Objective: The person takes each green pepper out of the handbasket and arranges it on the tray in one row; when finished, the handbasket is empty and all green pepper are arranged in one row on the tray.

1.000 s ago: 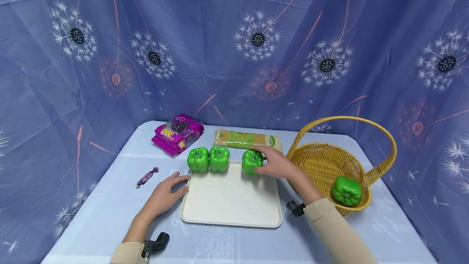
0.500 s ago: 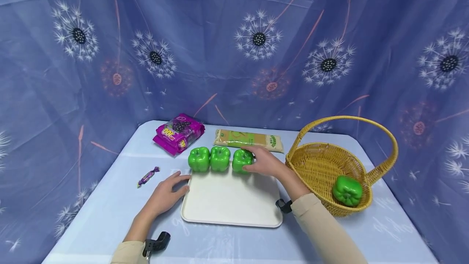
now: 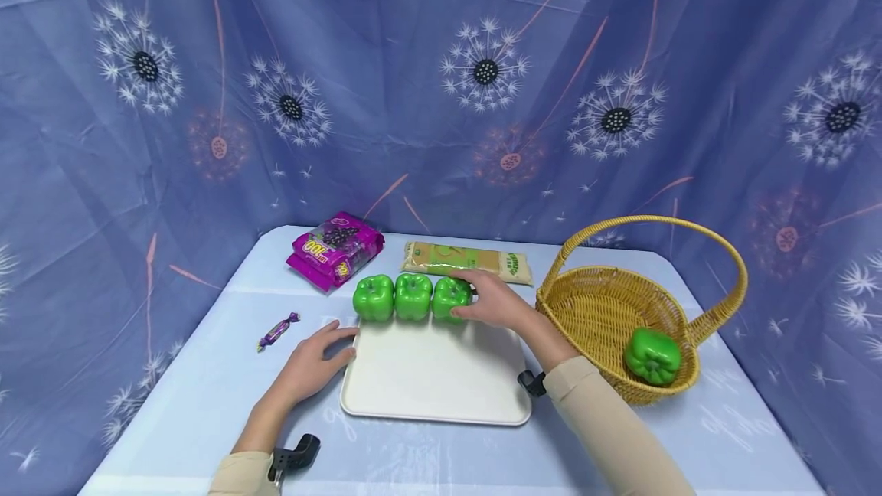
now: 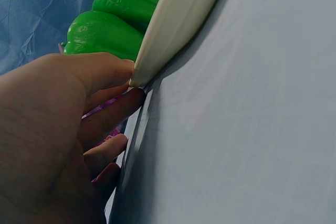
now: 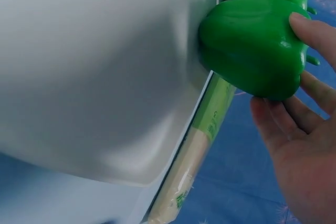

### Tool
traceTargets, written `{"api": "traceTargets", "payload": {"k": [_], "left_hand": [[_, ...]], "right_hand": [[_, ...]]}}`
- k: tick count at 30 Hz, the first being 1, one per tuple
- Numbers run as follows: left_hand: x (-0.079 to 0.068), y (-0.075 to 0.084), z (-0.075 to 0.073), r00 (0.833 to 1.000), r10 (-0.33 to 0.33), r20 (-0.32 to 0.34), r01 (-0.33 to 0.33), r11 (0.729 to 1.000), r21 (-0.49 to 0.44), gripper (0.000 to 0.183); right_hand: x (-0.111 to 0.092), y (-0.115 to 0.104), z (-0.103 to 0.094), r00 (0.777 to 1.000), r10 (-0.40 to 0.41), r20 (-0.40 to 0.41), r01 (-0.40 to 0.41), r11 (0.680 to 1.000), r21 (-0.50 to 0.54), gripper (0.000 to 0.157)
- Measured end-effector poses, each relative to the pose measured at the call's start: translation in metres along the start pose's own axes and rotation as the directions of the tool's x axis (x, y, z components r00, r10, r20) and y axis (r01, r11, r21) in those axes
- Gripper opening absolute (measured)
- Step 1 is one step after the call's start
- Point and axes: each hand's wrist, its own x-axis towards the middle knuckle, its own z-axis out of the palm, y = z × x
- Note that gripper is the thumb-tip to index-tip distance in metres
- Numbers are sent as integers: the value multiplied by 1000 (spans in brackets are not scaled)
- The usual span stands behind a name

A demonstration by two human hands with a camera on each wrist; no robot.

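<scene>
Three green bell peppers stand in a row along the far edge of a white tray (image 3: 434, 373): a left one (image 3: 373, 298), a middle one (image 3: 413, 297) and a right one (image 3: 448, 297). My right hand (image 3: 492, 301) grips the right pepper, its thumb on the near side and fingers on the far side. In the right wrist view that pepper (image 5: 252, 45) touches the one beside it. At the tray's left rim rests my left hand (image 3: 313, 366), its thumb and fingertips against the tray's edge (image 4: 163, 30), fingers loosely bent.
A wicker basket (image 3: 586, 320) with a tall handle stands right of the tray, holding another green bell pepper (image 3: 651, 357). Behind the tray lies a noodle packet (image 3: 482, 262). A purple snack bag (image 3: 336, 249) and a wrapped candy (image 3: 279, 331) lie to the left.
My right hand has moved left with the right pepper, closing the gap until it stands next to the middle one. The left hand stays at the tray's rim.
</scene>
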Motion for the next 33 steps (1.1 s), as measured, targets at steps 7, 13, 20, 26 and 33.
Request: {"api": "traceTargets", "payload": {"k": [7,13,20,26,33], "left_hand": [[0,0,0,1000,8,-4,-8,1000,2,38],[1,-2,1,1000,4,-11,-4,1000,7,38],[1,-2,1,1000,0,-9,0,1000,5,38],[1,0,1,1000,-14,0,14,1000,8,39],[1,-1,1,1000,-17,0,17,1000,7,38]], "right_hand": [[-1,1,1,1000,17,-11,-17,1000,11,76],[-1,2,2,999,32,-20,-31,999,17,76],[0,5,2,1000,19,-12,-17,994,104,77],[-2,7,1,1000,18,-16,-16,994,107,80],[-6,12,-1,998,50,-47,-48,997,55,84]]}}
